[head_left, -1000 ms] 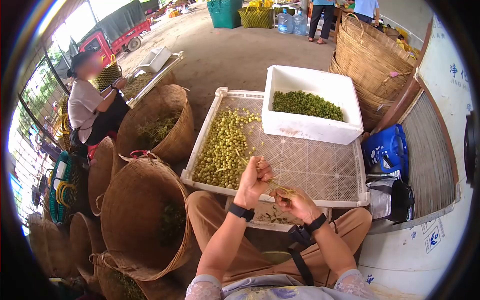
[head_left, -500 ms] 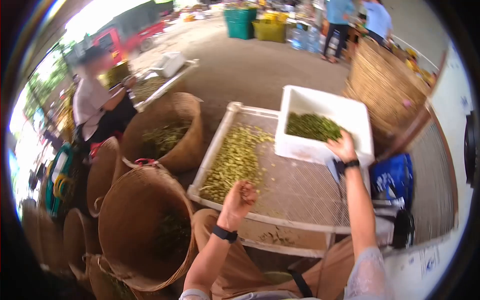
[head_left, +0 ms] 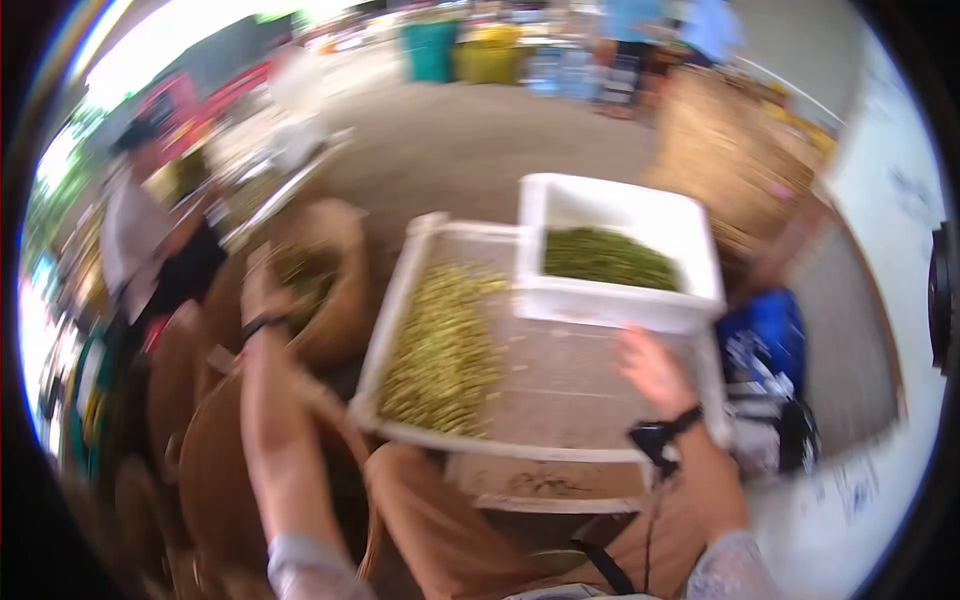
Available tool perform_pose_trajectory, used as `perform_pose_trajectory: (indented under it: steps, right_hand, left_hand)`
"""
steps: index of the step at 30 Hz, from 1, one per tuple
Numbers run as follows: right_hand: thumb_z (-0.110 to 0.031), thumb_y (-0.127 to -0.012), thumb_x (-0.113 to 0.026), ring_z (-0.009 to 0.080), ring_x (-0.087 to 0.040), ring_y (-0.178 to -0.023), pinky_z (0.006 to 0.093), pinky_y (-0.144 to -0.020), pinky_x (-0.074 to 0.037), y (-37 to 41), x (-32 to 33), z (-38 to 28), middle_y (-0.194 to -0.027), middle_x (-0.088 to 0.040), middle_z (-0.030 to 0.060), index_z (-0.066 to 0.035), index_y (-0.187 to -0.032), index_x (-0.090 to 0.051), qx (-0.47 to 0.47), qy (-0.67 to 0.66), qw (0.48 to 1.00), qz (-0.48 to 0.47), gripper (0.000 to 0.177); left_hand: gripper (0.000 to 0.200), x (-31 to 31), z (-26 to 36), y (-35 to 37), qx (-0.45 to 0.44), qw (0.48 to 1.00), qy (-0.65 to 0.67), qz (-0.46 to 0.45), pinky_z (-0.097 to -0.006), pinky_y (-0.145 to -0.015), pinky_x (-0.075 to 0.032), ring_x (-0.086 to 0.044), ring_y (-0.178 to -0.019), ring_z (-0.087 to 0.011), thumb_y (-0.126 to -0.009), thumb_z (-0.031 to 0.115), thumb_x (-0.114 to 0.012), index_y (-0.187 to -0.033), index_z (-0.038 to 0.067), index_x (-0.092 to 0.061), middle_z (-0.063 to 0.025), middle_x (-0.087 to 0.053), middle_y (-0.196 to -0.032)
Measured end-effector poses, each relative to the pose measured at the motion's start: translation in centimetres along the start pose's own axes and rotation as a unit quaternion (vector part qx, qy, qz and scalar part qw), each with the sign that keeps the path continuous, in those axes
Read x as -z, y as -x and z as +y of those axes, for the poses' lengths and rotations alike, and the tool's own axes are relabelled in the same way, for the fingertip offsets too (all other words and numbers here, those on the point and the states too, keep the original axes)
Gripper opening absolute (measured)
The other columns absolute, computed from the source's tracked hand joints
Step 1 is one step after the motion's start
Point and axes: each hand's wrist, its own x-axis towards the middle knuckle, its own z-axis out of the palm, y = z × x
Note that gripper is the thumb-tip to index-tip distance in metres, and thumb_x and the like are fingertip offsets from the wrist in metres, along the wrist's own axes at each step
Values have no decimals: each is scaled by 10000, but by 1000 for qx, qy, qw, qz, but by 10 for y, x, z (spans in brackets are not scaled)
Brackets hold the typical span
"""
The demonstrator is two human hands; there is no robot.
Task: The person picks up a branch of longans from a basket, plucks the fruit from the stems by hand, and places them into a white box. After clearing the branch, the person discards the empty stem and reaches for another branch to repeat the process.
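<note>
My left hand point(head_left: 262, 292) reaches out over the far woven basket point(head_left: 345, 245), at the near side of the dry-looking plant stems point(head_left: 305, 280) in it. Motion smears its fingers, and I cannot make out whether they hold anything. My right hand point(head_left: 652, 368) hovers above the slatted tray point(head_left: 570, 400), just in front of the white foam box point(head_left: 625, 312), fingers apart and nothing in them. Green slender plant pieces point(head_left: 610, 258) lie inside the box. Pale yellow-green pieces point(head_left: 440, 355) cover the tray's left part.
Another large woven basket point(head_left: 215, 460) stands beside my left knee. A tall basket point(head_left: 735, 150) is behind the foam box, and a blue bag or container point(head_left: 765, 345) sits to its right. A seated person point(head_left: 145, 225) is at the left; two people stand far back.
My left hand has swung from above the tray leftward to the far basket. The right hand has drawn back out of the foam box towards me. The view has shifted and blurred.
</note>
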Motion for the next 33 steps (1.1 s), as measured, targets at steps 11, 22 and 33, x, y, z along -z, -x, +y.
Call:
perform_pose_trajectory:
  steps: [11,22,33]
  right_hand:
    - [-349,-936,-405,201,-393,-1209,337,-957,-360,151,11,-37,-1384,-305,115,-76,-1372,-243,91,34,994,-52,539]
    - [-443,-922,-363,236,-344,-1243,368,-1007,-297,185,81,1,-1398,-273,113,-69,-1396,-149,122,-309,938,-99,641]
    - [-461,-935,-288,231,-339,-1257,352,-1022,-281,193,96,21,-1401,-268,131,-91,-1403,-141,87,-278,944,-153,615]
  left_hand:
    - [402,-20,172,45,177,605,739,-240,-385,-986,-270,-286,-1282,-224,-924,290,-415,-1295,134,-400,-58,-320,-1400]
    - [505,-99,396,181,197,668,513,-503,-454,-976,-243,-309,-1247,-266,-914,453,-360,-1307,136,-370,-74,-356,-1356]
    - [674,-124,449,256,282,607,522,-529,-456,-984,-284,-299,-1237,-292,-876,557,-372,-1347,83,-280,-138,-280,-1375]
